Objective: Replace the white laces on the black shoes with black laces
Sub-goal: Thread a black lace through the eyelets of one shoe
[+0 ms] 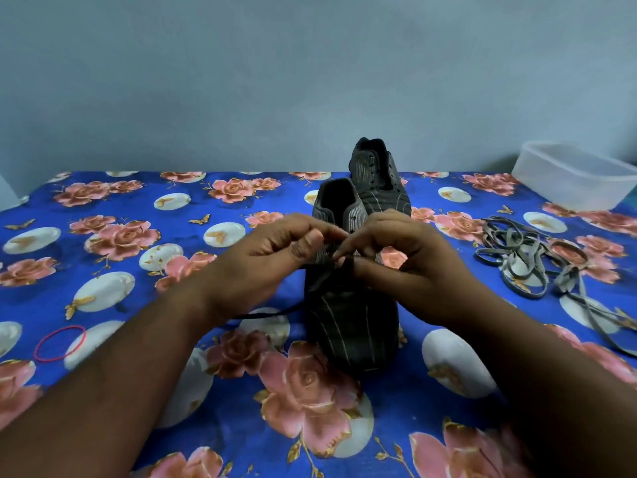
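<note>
Both hands' grip pinching black lace over near shoe

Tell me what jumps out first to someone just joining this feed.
Both hands, left hand and right hand, pinch a black lace over the near shoe at centre. A loose pile of pale laces lies to the right on the bright floral cloth.

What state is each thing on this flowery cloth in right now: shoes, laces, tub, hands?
Near shoe: upright, toe toward the camera, being laced.
Black lace: partly threaded, one end trailing left on the cloth.
Far shoe: upright, unlaced, eyelets bare.
Pale laces: out of the shoes, in a loose tangle.
Plastic tub: open, no lid.
Red rubber band: lying flat.
Left hand: pinching the lace.
Right hand: pinching the lace.
</note>
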{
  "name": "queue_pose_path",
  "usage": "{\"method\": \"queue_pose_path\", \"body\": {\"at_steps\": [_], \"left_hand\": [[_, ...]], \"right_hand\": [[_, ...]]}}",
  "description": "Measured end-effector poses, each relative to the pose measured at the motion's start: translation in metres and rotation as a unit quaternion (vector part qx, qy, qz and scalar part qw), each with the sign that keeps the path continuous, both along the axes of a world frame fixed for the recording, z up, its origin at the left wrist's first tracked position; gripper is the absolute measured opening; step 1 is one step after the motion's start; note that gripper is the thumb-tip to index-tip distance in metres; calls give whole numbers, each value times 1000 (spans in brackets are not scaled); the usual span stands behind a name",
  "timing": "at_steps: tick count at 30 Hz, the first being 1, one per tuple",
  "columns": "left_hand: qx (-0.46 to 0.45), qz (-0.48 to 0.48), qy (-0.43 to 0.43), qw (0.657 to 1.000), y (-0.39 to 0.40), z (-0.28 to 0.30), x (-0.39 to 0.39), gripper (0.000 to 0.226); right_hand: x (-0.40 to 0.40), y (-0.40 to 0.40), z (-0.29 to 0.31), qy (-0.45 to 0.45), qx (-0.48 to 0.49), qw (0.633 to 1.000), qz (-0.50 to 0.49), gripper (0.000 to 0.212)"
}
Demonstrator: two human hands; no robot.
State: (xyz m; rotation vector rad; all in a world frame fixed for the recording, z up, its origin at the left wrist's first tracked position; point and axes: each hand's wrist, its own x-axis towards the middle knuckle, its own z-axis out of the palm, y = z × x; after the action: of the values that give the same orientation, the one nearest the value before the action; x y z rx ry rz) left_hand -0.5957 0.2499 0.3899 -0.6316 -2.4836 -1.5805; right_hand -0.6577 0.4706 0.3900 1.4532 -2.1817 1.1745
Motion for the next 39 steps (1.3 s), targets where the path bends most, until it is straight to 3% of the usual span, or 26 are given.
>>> {"method": "queue_pose_path", "body": {"at_steps": [2, 5, 8, 13, 18, 22, 25, 31, 35, 39], "left_hand": [[-36, -15, -15, 999, 4, -5, -2, 33], [-51, -20, -17, 998, 4, -8, -2, 39], [-36, -10, -22, 999, 4, -6, 0, 27], [-48, 11, 2, 999, 7, -4, 2, 13], [-33, 2, -7, 999, 6, -7, 1, 21], [1, -14, -26, 1000, 6, -7, 2, 30], [23, -16, -21, 999, 9, -6, 3, 32], [117, -14, -47, 992, 16, 0, 8, 20], [93, -32, -35, 995, 11, 1, 8, 26], [99, -52, -58, 992, 5, 1, 7, 38]], "right_hand": [[4, 1, 4, -107, -53, 992, 45, 6], [7, 2, 9, -241, -172, 950, 93, 20], [-1, 10, 16, -308, -245, 917, 72, 4], [-39, 45, 17, -399, -307, 863, -42, 25], [-72, 84, 5, -424, -306, 827, -205, 23], [-88, 101, -5, -428, -345, 791, -271, 25], [-92, 106, -10, -439, -349, 775, -292, 27], [-96, 105, -16, -432, -323, 781, -315, 30], [-99, 112, -17, -436, -388, 739, -337, 26], [-100, 118, -16, -432, -388, 733, -354, 26]]}}
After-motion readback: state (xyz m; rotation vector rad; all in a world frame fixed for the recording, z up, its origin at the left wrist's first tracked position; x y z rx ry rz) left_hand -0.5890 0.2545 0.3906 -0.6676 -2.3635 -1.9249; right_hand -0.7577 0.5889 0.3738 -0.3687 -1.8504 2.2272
